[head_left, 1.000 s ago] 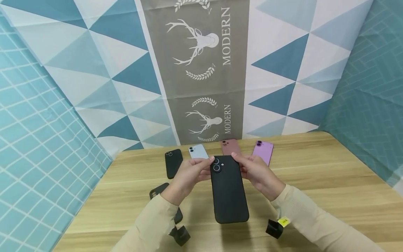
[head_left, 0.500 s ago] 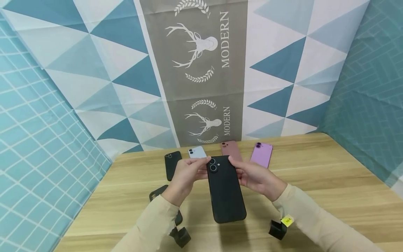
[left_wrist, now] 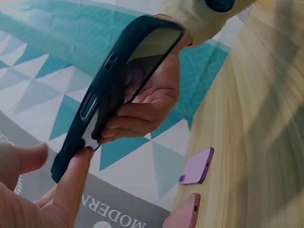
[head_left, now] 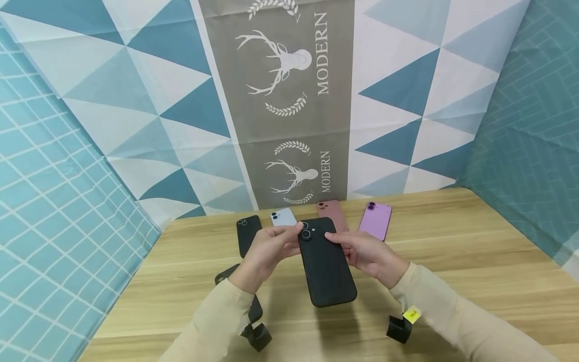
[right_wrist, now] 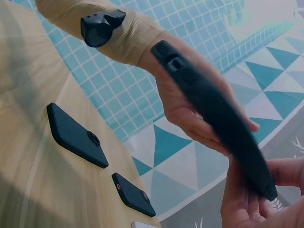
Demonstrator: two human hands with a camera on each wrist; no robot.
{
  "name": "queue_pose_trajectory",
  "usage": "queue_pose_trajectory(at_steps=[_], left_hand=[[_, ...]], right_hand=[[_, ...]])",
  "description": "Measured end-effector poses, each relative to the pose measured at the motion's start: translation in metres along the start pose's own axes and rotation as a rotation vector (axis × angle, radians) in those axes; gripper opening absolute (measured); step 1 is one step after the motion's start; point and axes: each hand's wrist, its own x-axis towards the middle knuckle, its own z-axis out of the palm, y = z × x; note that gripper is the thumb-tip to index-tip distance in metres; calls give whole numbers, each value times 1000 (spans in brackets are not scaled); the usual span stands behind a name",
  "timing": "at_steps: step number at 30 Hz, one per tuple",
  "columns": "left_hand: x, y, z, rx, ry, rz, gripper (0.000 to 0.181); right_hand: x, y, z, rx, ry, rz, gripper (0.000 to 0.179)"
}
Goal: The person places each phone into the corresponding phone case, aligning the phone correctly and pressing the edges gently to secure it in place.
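Both hands hold up a phone in a black case above the table, its camera side facing the head camera. The left hand pinches it at the upper left corner, thumb beside the camera lenses. The right hand grips the right edge near the top, thumb lying on the back and other fingers behind. In the left wrist view, the case shows button cutouts along its side and a dark, reflecting screen. The right wrist view shows the bottom end of the case with its port opening.
On the wood table lie a black phone, a white one, a pink one and a purple one along the back. Another black phone lies nearer, partly behind the left forearm. Patterned cloth hangs around the table.
The right thumb has slid from the phone's top right corner down onto its back. The phone's lower end has risen a little. The left hand keeps its pinch; the other phones have not moved.
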Motion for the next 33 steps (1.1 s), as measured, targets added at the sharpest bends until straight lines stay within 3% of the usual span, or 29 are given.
queue_pose_trajectory(at_steps=[4,8,11,18,22,28,33], left_hand=[[-9,-1,4,82,-23,-24,27],[-12,-1,6,120,16,-7,22],[-10,1,4,111,35,-1,21],[0,-2,-1,4,23,14,28],[3,-10,0,-30,-25,-1,33],[-3,-21,5,0,-89,-49,35],[-3,-28,6,10,-82,-37,36]], right_hand=[[3,-1,-1,8,40,17,26],[3,-1,0,24,20,25,44],[0,-2,0,38,-19,19,49],[-8,2,0,41,-140,17,35],[-9,7,1,30,-81,7,42],[-6,12,0,29,-5,24,54],[4,14,-7,-37,13,36,51]])
